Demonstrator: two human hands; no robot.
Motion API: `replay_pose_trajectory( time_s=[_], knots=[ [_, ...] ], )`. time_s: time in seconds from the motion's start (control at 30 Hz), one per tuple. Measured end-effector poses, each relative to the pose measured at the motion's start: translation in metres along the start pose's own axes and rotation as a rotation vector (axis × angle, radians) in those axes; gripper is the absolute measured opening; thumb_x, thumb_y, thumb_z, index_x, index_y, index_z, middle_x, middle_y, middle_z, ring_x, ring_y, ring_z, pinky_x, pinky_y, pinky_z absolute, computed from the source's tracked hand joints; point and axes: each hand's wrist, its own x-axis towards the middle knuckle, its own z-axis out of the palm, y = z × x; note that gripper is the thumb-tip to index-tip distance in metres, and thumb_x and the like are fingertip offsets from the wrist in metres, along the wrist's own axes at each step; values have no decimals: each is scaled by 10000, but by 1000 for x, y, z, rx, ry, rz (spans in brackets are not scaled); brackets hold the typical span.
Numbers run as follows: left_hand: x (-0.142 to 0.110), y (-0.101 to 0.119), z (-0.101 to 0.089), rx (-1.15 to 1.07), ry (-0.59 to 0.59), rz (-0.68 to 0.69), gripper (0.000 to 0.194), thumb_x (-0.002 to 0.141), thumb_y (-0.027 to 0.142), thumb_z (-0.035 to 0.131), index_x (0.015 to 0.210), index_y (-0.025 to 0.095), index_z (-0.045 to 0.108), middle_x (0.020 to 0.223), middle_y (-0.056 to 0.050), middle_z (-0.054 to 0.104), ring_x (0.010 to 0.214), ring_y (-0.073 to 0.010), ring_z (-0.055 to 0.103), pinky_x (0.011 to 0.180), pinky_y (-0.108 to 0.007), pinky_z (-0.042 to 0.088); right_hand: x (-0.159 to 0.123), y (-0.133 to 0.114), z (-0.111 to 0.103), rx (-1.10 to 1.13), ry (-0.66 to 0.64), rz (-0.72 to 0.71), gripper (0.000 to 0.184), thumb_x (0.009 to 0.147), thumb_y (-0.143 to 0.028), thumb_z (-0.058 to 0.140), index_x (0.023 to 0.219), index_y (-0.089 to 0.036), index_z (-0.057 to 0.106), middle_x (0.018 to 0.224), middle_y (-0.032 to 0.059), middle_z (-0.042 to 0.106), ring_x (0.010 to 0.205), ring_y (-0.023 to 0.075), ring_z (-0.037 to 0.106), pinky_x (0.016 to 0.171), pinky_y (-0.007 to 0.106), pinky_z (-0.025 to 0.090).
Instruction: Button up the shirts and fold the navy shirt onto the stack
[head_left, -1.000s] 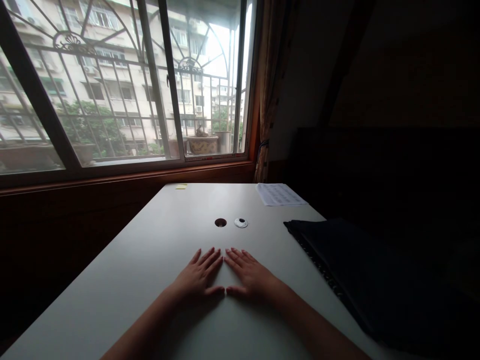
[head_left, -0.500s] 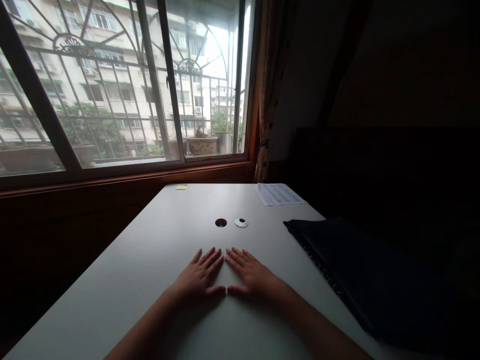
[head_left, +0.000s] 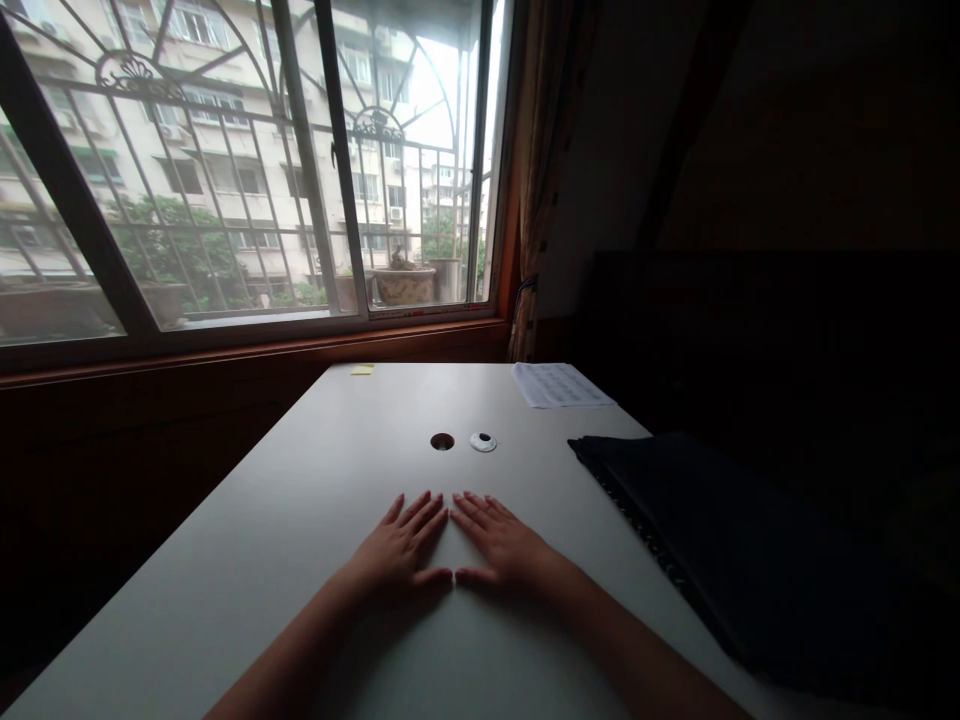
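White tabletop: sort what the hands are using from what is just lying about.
In use:
white tabletop, under both hands
left hand and right hand, palms down, holding nothing

Lying about:
round white cable-hole cover, beside the cable hole
yellow sticky note
printed paper
dark cloth

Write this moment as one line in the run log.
left hand: flat on white table | right hand: flat beside left | ahead: round hole, white disc | right: dark cloth | far right corner: printed paper
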Motion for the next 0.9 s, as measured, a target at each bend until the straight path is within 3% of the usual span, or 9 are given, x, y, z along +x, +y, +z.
replay_pose_trajectory(
  time_s=[0.37,0.53,0.63,0.77,0.9],
  knots=[
    [1,-3,6,-8,46,15,834,948,705,347,1593,253,72,1644,-97,147,1521,-320,165,1238,-537,71,1,0,2,-10,11,-4,915,902,-747,411,1589,-190,181,1658,99,121,1535,294,94,1241,486,66],
    [1,-4,5,-54,75,24,793,961,661,388,1592,244,149,1632,-101,217,1512,-324,204,1227,-571,137,1,-1,-1,-1,60,-19,861,918,-704,441,1578,-188,240,1643,109,205,1523,303,158,1232,502,130],
    [-1,-12,7,-80,154,25,690,983,563,446,1567,244,266,1567,-102,398,1461,-300,349,1207,-564,246,1,1,2,7,180,-49,715,967,-593,457,1544,-187,346,1584,131,367,1471,295,309,1206,498,233],
    [-8,-27,5,-93,269,27,483,980,337,514,1455,251,479,1409,-88,598,1322,-263,541,1159,-520,380,2,8,5,-8,419,-99,458,976,-400,528,1387,-201,560,1377,135,603,1230,257,569,1099,462,414],
    [-13,-29,-4,-136,383,-42,382,972,269,502,1343,248,592,1295,-87,671,1213,-250,612,1051,-463,517,-6,14,-6,-73,618,-11,302,977,-295,542,1245,-209,652,1167,103,702,1070,234,624,987,423,495]
  ],
)
